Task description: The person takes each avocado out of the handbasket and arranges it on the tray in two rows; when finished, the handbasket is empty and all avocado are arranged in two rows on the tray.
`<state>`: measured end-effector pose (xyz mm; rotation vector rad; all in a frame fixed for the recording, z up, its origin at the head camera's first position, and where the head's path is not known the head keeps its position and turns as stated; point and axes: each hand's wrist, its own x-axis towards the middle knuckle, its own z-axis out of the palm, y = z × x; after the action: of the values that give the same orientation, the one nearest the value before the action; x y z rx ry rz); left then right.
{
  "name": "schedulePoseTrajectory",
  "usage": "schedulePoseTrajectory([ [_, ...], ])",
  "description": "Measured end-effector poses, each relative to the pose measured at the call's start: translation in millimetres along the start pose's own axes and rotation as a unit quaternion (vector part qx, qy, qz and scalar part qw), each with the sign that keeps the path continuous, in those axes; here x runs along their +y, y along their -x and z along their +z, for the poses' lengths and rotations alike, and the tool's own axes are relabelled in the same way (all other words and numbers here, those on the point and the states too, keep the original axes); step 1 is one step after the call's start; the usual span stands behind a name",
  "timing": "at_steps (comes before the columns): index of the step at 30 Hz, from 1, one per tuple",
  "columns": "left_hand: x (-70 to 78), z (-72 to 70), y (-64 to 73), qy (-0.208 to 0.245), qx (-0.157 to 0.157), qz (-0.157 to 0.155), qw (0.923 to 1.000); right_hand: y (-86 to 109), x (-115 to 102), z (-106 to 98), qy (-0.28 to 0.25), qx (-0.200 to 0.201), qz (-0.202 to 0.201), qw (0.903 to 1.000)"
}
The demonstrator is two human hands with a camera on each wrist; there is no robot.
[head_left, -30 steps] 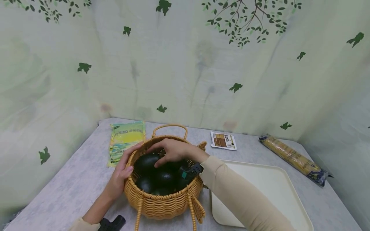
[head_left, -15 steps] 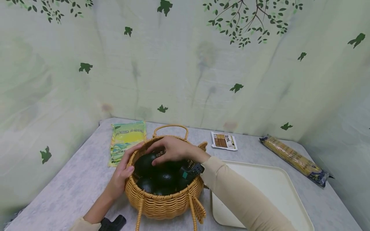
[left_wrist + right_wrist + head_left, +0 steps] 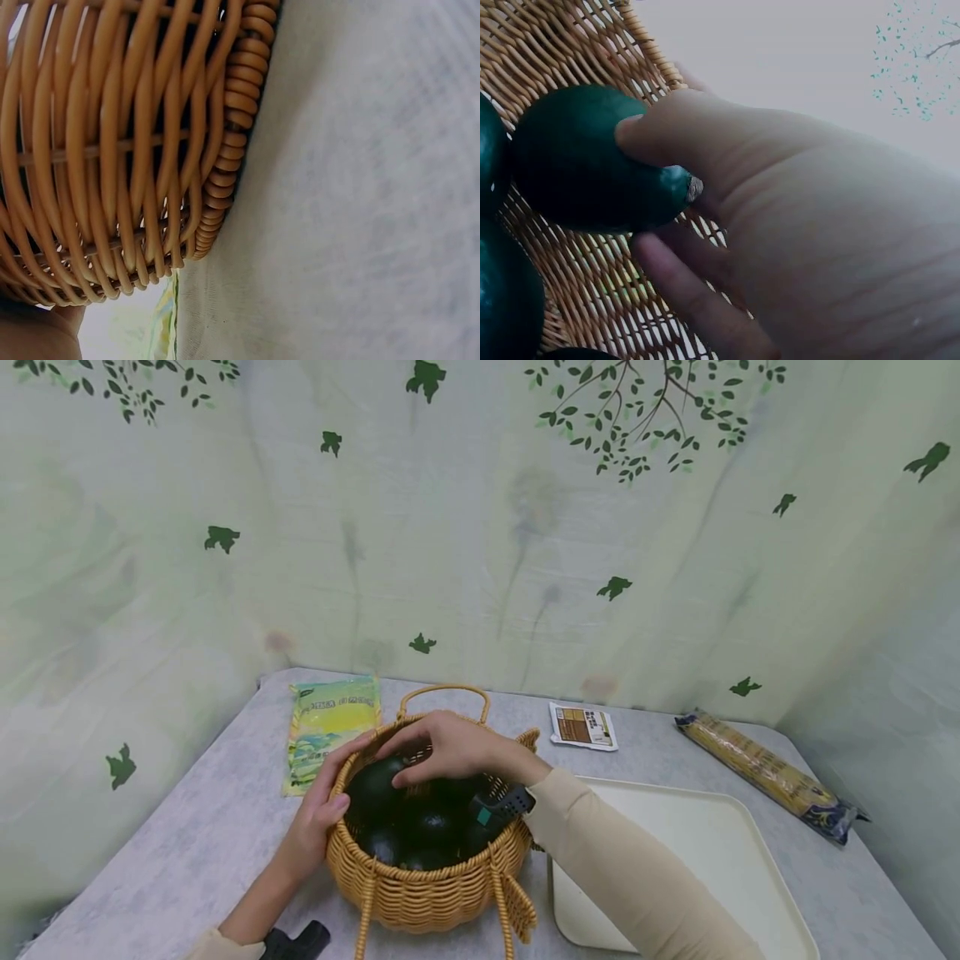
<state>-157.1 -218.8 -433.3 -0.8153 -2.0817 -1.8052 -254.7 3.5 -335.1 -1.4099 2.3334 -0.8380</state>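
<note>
A round wicker basket (image 3: pixel 420 897) stands at the front middle of the table, holding several glossy dark green avocados (image 3: pixel 431 827). My left hand (image 3: pixel 318 814) grips the basket's left rim, thumb near the inside edge. Inside the basket, my right hand (image 3: pixel 453 747) has its thumb on one avocado (image 3: pixel 570 161) and fingers curled under its other side, around the stem end. That avocado lies against the woven inner wall in the right wrist view. The left wrist view is mostly basket wall (image 3: pixel 105 150), with a bit of the left hand at the bottom corner.
A cream tray (image 3: pixel 720 868) lies right of the basket, under the right forearm. Behind are a yellow-green packet (image 3: pixel 330 714), a small white-and-brown packet (image 3: pixel 583 727) and a long golden package (image 3: pixel 765 772). The basket's handles stick out at back and front.
My right thumb has shifted slightly left onto the avocado and the hand has risen a little. The left hand stays on the rim.
</note>
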Motion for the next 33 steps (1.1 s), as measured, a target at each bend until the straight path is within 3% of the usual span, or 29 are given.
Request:
schedulePoseTrajectory([
  [8,-1.1,-0.9,0.0,0.008,-0.015,0.002,0.9999,8.9,-7,-7,-0.009,0.011,-0.02,0.9997],
  [22,3.4,0.5,0.9,0.015,-0.012,0.008,0.9998,34.9,-25,-20,-0.115,0.044,-0.024,0.9921],
  [33,1.1,-0.6,0.5,0.002,-0.006,0.009,0.9999,58.0,-23,-19,-0.128,0.082,-0.02,0.9881],
])
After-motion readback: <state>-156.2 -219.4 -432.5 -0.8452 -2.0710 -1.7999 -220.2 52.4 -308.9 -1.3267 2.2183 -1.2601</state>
